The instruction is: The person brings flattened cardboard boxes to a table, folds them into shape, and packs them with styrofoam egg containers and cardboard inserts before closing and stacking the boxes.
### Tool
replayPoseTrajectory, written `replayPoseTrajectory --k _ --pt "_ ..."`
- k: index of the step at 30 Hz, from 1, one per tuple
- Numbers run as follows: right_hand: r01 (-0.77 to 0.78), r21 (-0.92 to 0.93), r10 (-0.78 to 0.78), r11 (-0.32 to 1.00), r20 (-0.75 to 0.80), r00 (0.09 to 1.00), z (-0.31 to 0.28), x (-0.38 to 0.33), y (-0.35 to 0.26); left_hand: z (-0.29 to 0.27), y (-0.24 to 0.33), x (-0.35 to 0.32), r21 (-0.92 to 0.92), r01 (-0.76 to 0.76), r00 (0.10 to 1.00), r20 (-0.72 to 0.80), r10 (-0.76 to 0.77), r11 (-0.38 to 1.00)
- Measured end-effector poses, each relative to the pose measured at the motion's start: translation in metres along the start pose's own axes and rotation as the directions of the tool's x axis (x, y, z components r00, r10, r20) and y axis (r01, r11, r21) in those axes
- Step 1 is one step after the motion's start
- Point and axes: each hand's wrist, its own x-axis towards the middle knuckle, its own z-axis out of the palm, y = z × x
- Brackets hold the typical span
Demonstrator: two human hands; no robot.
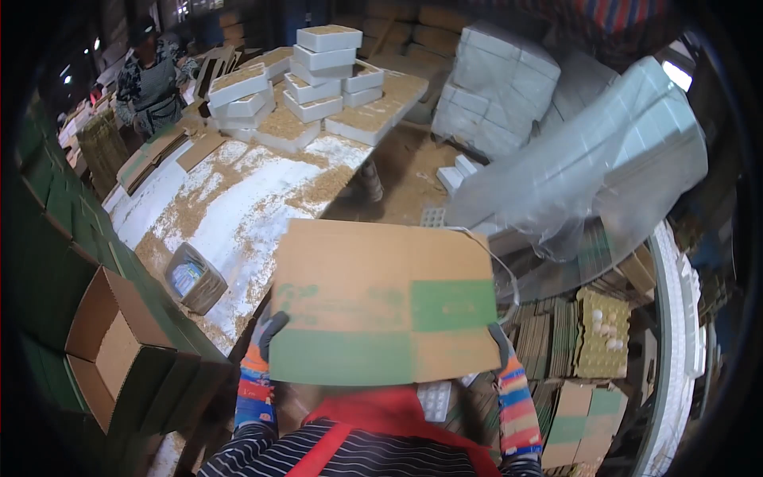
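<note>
Red apron [373, 409] nearest in head view; just past it, cardboard sheet [381, 306] held up btwn L hand [269, 330] & R hand [499, 346], each grasping a side edge — prob. light, stiff-ish, may bend; best gripped there, both sides.

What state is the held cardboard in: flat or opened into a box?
Flat, it appears: the cardboard shows one broad panel between the left hand and right hand, no opening visible.

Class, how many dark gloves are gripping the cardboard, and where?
2: the left glove at the cardboard's left edge, the right glove at its right edge. Both are partly hidden.
</note>
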Motion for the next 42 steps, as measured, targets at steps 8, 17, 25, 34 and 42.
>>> replayPoseTrajectory --k 8,17,25,34,42 --pt "0.212 -0.272 -0.105 0.939 0.36 0.927 0.094 0.281 -0.02 -0.08 0.01 0.028 -0.058 -0.218 0.923 -0.338 0.186 0.974" --pt "0.296 -0.252 -0.074 0.921 0.635 0.769 0.084 0.504 0.067 -0.095 -0.001 0.131 0.166 -0.141 0.791 -0.574 0.212 0.976" --pt "0.704 -0.57 -0.108 0.423 0.74 0.664 0.126 0.464 0.034 -0.188 0.075 0.247 0.641 0.163 0.548 -0.691 0.472 0.75" --pt "0.548 -0.662 0.051 0.511 0.66 0.75 0.177 0.366 -0.044 -0.101 -0.009 0.124 0.447 -0.031 0.353 -0.832 0.429 0.894" --pt "0.206 -0.463 -0.118 0.862 0.212 0.97 0.317 0.399 0.028 -0.101 -0.101 0.103 0.203 -0.2 0.41 -0.871 0.27 0.959"
